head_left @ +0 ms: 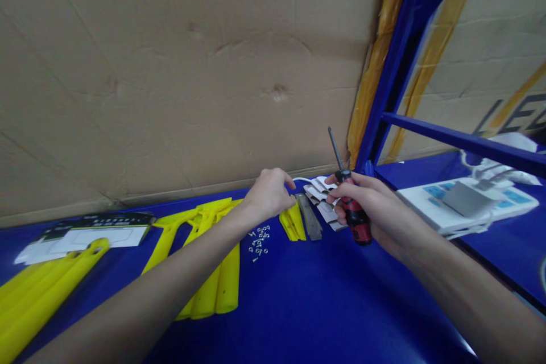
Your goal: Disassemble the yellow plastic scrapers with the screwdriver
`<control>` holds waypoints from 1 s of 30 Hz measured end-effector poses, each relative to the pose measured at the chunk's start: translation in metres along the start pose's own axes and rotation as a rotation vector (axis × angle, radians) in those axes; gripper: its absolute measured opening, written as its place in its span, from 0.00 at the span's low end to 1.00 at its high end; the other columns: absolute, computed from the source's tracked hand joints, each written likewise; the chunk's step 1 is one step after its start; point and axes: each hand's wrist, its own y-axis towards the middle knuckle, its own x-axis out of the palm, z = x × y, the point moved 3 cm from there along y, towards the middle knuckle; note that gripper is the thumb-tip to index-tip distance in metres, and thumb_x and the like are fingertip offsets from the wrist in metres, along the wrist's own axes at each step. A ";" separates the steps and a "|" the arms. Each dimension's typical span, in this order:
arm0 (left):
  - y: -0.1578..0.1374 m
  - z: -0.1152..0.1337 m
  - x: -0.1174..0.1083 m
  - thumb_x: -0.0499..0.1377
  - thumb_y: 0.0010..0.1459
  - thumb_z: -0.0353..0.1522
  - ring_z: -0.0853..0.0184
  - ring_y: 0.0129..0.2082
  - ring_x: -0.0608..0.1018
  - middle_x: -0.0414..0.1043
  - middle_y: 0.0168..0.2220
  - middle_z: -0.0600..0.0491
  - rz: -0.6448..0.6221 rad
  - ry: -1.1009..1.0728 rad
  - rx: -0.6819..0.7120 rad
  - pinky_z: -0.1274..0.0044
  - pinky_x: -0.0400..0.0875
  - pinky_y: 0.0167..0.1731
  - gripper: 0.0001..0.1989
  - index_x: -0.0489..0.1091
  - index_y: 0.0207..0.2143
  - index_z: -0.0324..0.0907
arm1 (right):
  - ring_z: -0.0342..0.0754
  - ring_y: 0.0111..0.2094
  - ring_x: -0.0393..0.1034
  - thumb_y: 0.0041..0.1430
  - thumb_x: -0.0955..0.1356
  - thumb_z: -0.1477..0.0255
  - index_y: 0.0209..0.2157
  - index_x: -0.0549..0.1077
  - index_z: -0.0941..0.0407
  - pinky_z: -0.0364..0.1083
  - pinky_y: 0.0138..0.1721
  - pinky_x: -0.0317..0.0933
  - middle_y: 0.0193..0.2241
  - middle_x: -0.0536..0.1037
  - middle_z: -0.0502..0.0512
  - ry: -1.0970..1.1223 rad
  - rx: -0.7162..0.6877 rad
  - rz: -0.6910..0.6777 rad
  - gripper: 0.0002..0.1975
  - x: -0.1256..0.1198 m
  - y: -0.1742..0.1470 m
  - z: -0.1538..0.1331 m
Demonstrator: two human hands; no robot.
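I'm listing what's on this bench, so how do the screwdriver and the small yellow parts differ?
The screwdriver has a red and black handle and a thin shaft; the small yellow parts are yellow. The screwdriver is gripped in the right hand, tip up, while the small yellow parts lie on the blue table by the left hand.

You hold a red-and-black screwdriver with a thin metal rod, tip up; small yellow plastic pieces lie left.
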 end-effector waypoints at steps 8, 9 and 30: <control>-0.007 0.000 -0.002 0.60 0.56 0.28 0.60 0.34 0.83 0.83 0.34 0.46 0.038 0.086 0.189 0.70 0.76 0.37 0.14 0.82 0.42 0.36 | 0.40 0.17 0.64 0.48 0.70 0.79 0.35 0.73 0.57 0.39 0.17 0.57 0.21 0.74 0.47 0.001 0.003 -0.009 0.09 0.001 0.000 -0.002; -0.010 0.001 -0.003 0.59 0.58 0.27 0.61 0.33 0.83 0.83 0.34 0.46 0.018 0.099 0.246 0.70 0.76 0.37 0.13 0.82 0.42 0.37 | 0.40 0.17 0.64 0.48 0.70 0.79 0.35 0.73 0.57 0.39 0.17 0.58 0.20 0.74 0.47 0.001 0.002 -0.010 0.09 0.001 0.000 -0.002; -0.051 0.008 -0.003 0.62 0.63 0.30 0.53 0.48 0.76 0.82 0.41 0.46 -0.207 0.353 0.783 0.63 0.72 0.52 0.07 0.82 0.37 0.40 | 0.41 0.16 0.64 0.49 0.69 0.80 0.34 0.73 0.57 0.40 0.16 0.61 0.19 0.73 0.47 -0.008 -0.008 0.004 0.08 0.000 -0.001 -0.001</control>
